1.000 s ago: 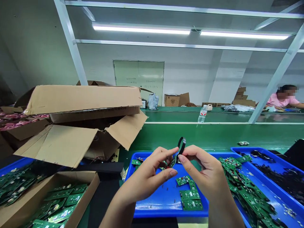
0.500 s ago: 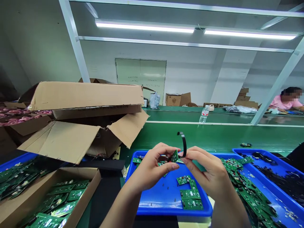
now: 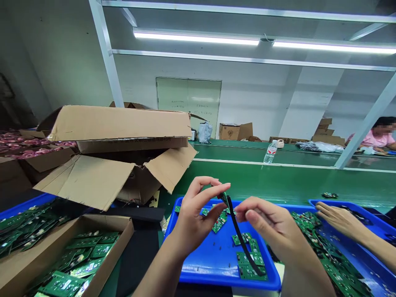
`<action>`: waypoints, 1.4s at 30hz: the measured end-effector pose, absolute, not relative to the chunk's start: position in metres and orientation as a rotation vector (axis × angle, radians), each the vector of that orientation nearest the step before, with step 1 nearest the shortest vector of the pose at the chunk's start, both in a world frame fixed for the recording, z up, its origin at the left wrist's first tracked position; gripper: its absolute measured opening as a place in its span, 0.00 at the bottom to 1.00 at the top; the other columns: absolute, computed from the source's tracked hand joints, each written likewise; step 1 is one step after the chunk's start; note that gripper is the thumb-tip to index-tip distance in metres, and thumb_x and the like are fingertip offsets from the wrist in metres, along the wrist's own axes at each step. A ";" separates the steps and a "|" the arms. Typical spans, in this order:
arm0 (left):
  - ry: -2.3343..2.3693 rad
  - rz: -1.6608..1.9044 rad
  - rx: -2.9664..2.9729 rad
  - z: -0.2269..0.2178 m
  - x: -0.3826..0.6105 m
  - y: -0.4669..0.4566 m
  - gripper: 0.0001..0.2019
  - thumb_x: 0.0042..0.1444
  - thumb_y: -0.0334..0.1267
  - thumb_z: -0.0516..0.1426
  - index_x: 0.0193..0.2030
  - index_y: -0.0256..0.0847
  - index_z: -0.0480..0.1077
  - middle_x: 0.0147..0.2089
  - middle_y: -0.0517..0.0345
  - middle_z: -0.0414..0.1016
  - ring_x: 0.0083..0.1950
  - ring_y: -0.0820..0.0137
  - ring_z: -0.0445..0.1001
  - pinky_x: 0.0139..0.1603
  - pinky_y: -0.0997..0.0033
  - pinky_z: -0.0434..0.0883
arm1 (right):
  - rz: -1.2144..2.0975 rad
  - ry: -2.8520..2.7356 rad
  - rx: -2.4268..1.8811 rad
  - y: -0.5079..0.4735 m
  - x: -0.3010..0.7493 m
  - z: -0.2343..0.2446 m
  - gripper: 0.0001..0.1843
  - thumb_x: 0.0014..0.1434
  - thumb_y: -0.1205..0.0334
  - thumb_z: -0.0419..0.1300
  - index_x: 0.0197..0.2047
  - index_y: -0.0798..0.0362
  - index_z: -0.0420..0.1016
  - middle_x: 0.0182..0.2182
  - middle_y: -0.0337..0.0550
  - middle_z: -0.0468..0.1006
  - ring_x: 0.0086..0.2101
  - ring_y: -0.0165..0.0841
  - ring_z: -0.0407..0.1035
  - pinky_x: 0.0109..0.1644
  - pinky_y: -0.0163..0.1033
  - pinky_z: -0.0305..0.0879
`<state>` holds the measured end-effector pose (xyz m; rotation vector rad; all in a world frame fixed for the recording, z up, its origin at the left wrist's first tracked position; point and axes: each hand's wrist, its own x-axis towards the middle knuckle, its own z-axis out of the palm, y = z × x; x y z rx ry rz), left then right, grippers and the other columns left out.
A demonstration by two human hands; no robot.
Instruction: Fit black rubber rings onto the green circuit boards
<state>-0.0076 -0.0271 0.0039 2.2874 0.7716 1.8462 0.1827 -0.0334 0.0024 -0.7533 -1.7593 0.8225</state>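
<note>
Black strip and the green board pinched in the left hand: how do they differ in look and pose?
Colour: the strip is black; the board is green.
Shape: the strip is long and narrow; the board, partly hidden, looks shorter.
Pose: the strip dangles downward; the board is pinched in the left hand.
Shared: they appear to meet at the strip's upper end.

Pale wall (image 3: 253, 99), double door (image 3: 189, 99), tube lights (image 3: 198, 38)

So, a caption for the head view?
Left hand pinching a circuit board, black strip dangling, right hand alongside, above blue tray.
</note>
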 end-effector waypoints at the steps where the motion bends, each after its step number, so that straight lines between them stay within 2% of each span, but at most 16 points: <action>1: 0.784 1.860 2.326 0.004 -0.007 -0.027 0.19 0.59 0.27 0.59 0.56 0.49 0.71 0.48 0.54 0.69 0.51 0.67 0.72 0.52 0.67 0.75 | 0.829 -1.804 -0.748 -0.033 0.179 0.002 0.13 0.62 0.51 0.59 0.34 0.51 0.77 0.28 0.39 0.77 0.29 0.30 0.70 0.35 0.31 0.67; 5: 0.835 1.884 2.393 0.006 -0.008 -0.026 0.19 0.60 0.26 0.59 0.56 0.47 0.71 0.47 0.54 0.69 0.49 0.69 0.73 0.49 0.71 0.76 | 0.896 -1.836 -0.733 -0.036 0.167 0.001 0.16 0.63 0.52 0.57 0.29 0.53 0.74 0.25 0.38 0.74 0.27 0.29 0.67 0.34 0.31 0.65; 9: 0.825 1.880 2.399 0.007 -0.011 -0.024 0.19 0.60 0.33 0.61 0.58 0.48 0.70 0.42 0.56 0.70 0.42 0.72 0.74 0.43 0.75 0.77 | 1.099 -1.725 -0.723 -0.039 0.163 0.002 0.18 0.64 0.51 0.56 0.27 0.53 0.74 0.23 0.39 0.76 0.27 0.28 0.68 0.34 0.31 0.65; 13: 0.759 1.792 2.355 0.008 -0.013 -0.023 0.20 0.58 0.39 0.62 0.58 0.49 0.71 0.39 0.57 0.72 0.40 0.72 0.75 0.41 0.73 0.77 | 1.392 -1.623 -0.680 -0.037 0.165 0.004 0.19 0.60 0.48 0.60 0.26 0.55 0.73 0.18 0.38 0.73 0.20 0.27 0.66 0.27 0.31 0.64; 17: 0.706 1.658 2.208 0.007 -0.015 -0.022 0.19 0.56 0.42 0.64 0.55 0.49 0.74 0.39 0.55 0.73 0.39 0.70 0.76 0.41 0.72 0.77 | 1.562 -1.608 -0.679 -0.030 0.166 0.004 0.20 0.57 0.47 0.61 0.24 0.55 0.71 0.13 0.35 0.68 0.14 0.25 0.60 0.20 0.31 0.59; 21: 0.640 1.538 2.093 0.005 -0.017 -0.019 0.19 0.54 0.41 0.65 0.53 0.50 0.75 0.38 0.55 0.72 0.38 0.70 0.75 0.41 0.69 0.79 | 1.595 -1.613 -0.655 -0.023 0.162 -0.003 0.23 0.54 0.43 0.60 0.20 0.53 0.66 0.09 0.31 0.59 0.11 0.23 0.51 0.15 0.30 0.51; 24: 0.622 1.489 2.030 0.004 -0.018 -0.017 0.19 0.52 0.42 0.66 0.52 0.50 0.76 0.38 0.55 0.72 0.38 0.70 0.75 0.41 0.68 0.79 | 1.614 -1.625 -0.658 -0.019 0.160 -0.007 0.24 0.52 0.41 0.60 0.19 0.52 0.64 0.09 0.29 0.57 0.10 0.22 0.47 0.13 0.29 0.48; 31: 0.586 1.428 1.987 0.004 -0.017 -0.018 0.20 0.49 0.42 0.68 0.50 0.49 0.77 0.36 0.55 0.73 0.35 0.71 0.74 0.38 0.70 0.79 | 1.652 -1.668 -0.580 -0.018 0.162 0.001 0.24 0.52 0.43 0.62 0.20 0.53 0.63 0.11 0.29 0.59 0.11 0.20 0.49 0.14 0.28 0.47; 37: 0.645 1.568 2.156 0.008 -0.017 -0.015 0.17 0.50 0.43 0.67 0.49 0.48 0.78 0.35 0.57 0.73 0.35 0.72 0.74 0.35 0.76 0.76 | 1.592 -1.631 -0.576 -0.022 0.165 -0.002 0.22 0.54 0.46 0.61 0.19 0.54 0.65 0.11 0.30 0.58 0.11 0.20 0.47 0.15 0.28 0.48; 42: 0.675 1.694 2.301 0.006 -0.013 -0.012 0.16 0.54 0.40 0.65 0.51 0.50 0.77 0.36 0.58 0.72 0.35 0.73 0.74 0.36 0.76 0.76 | 1.521 -1.577 -0.590 -0.027 0.166 0.000 0.21 0.53 0.48 0.60 0.19 0.54 0.66 0.10 0.30 0.58 0.11 0.21 0.48 0.15 0.29 0.48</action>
